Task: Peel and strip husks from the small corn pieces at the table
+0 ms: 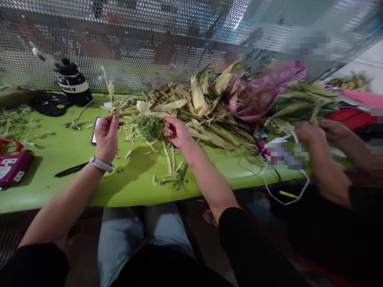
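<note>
My left hand (pixel 107 134), with a pale band on its wrist, pinches a knotted strip of corn husk (pixel 111 92) that stands upright above the fingertips. My right hand (pixel 178 133) is held over the middle of the table, its fingers curled together; whatever they may hold is too small to make out. Just left of those fingers lies a tangled bundle of thin green strands (pixel 149 128). Loose husk strips (pixel 168 157) are strewn in front of it. Behind my right hand rises a heap of corn husks (pixel 201 97).
A green-covered table (pixel 134 179) runs before a perforated metal screen (pixel 125 48). Left are a black bottle (pixel 73 83), a purple device (pixel 14 169), a dark blade-like object (pixel 70 170) and a phone (pixel 95 133). A pink bag (pixel 263 93) and a co-worker's hands (pixel 314 133) are right.
</note>
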`<state>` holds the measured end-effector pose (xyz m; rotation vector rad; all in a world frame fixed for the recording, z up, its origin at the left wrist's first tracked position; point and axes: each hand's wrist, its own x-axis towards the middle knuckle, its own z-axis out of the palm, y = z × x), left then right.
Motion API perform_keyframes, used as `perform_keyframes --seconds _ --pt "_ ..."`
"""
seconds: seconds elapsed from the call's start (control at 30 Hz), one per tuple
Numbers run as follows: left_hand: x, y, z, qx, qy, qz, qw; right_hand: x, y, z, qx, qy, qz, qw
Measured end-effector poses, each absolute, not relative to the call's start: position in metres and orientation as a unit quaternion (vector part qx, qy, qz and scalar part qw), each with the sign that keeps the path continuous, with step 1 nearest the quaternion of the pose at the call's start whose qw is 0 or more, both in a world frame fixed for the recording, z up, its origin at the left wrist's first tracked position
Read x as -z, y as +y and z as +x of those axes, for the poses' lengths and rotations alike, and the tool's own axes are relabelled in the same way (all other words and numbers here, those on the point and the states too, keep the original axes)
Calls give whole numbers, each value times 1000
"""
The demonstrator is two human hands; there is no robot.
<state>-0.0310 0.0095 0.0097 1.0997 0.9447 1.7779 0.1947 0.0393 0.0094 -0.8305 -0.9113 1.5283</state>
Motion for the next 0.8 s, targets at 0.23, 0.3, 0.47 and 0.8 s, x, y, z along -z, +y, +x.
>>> perform_keyframes --seconds 0.23,0.3,0.47,0.8 --pt "-1 -1 -21 -539 320 388 676 3 31 172 -698 -387 -341 496" --pt "3 -1 -20 -513 328 369 702 7 30 165 -702 -378 -353 489" --pt "7 0 -21 -450 331 383 736 11 27 157 -704 -383 -362 477" --pt "-3 0 -27 -491 324 455 668 12 29 157 -654 -424 -392 489"
